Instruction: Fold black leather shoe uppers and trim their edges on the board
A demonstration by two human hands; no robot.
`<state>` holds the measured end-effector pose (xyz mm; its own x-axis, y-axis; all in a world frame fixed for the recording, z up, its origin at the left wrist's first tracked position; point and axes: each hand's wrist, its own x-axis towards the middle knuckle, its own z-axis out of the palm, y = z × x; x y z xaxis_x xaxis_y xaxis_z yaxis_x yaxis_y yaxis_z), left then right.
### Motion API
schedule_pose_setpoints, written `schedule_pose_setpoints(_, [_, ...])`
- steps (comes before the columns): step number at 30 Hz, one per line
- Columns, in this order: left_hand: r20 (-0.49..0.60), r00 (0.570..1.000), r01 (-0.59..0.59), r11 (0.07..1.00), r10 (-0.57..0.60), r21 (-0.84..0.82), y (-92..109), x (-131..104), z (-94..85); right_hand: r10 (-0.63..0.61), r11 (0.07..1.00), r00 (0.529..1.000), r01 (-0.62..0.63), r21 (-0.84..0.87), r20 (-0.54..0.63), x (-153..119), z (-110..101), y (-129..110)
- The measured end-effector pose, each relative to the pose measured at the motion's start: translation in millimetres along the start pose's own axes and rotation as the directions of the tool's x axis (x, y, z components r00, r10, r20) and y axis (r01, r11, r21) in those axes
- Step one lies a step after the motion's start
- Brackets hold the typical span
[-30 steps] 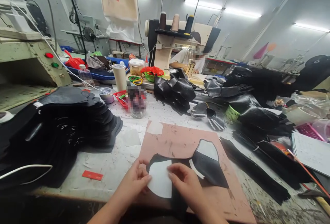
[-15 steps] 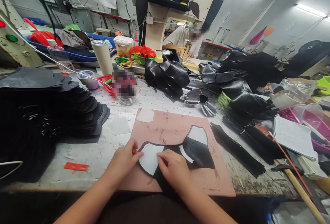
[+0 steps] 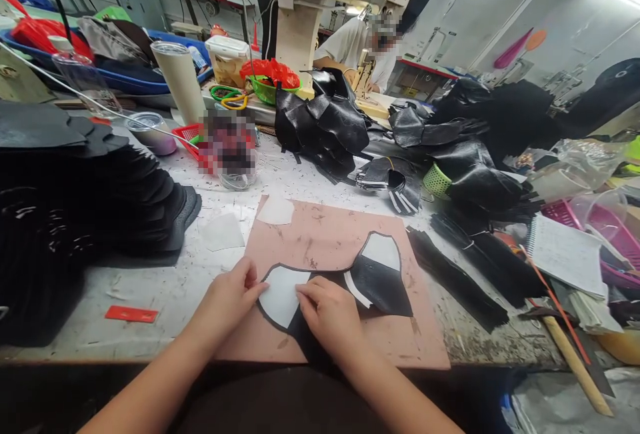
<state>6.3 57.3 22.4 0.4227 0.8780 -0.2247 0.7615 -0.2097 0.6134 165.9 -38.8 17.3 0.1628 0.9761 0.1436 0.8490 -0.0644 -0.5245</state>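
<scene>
A black leather shoe-upper piece lies on the pink board, with a white backing patch on its left end and another white patch on its right end. At the left patch's left edge, my left hand is closed, thumb and fingertips pinched on the rim. My right hand is closed too, its fingertips on the same patch's right side, and it covers part of the leather's middle. A narrow white strip runs along the leather to the right of this hand.
The pink board sits at the table's front edge. Stacked black leather pieces stand left, near a red strip. Loose white patches lie behind my left hand. A hammer and a notebook are right. A person works behind.
The view has tilted down and shifted slightly, so the whole scene sits a little higher and to the left. Both hands stay on the left white patch, with nearly the same hold.
</scene>
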Motion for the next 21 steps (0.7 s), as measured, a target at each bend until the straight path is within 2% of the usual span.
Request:
schedule_pose_setpoints(9, [0.003, 1.000, 0.013, 0.999, -0.013, 0.033, 6.4, 1.8, -1.9, -0.005, 0.998, 1.000, 0.005, -0.059, -0.002, 0.6, 3.2, 0.7])
schedule_pose_setpoints(13, [0.043, 0.999, -0.022, 0.983, 0.015, 0.181, 10.2, 0.6, -4.5, -0.064, 0.983, 0.997, 0.056, -0.175, -0.038, 2.8, 6.1, -0.3])
schedule_pose_setpoints(14, [0.046, 0.998, -0.062, 0.973, 0.053, 0.221, 8.9, 1.0, -4.4, -0.102, 0.974, 0.994, 0.090, -0.208, -0.048, 3.7, 6.6, -0.9])
schedule_pose_setpoints(16, [0.051, 0.976, -0.216, 0.940, 0.210, 0.263, 2.9, 2.8, -3.4, -0.177, 0.951, 0.983, 0.158, -0.266, -0.047, 5.2, 6.8, -2.1])
schedule_pose_setpoints(19, [0.067, 0.873, -0.482, 0.832, 0.484, 0.275, -10.8, 5.9, -2.3, -0.207, 0.928, 0.978, 0.200, -0.314, 0.011, 5.5, 4.1, -3.7])
schedule_pose_setpoints(21, [0.094, 0.821, -0.563, 0.770, 0.563, 0.301, -19.1, 6.2, -2.6, -0.198, 0.929, 0.979, 0.206, -0.306, 0.056, 3.3, 1.2, -3.8])
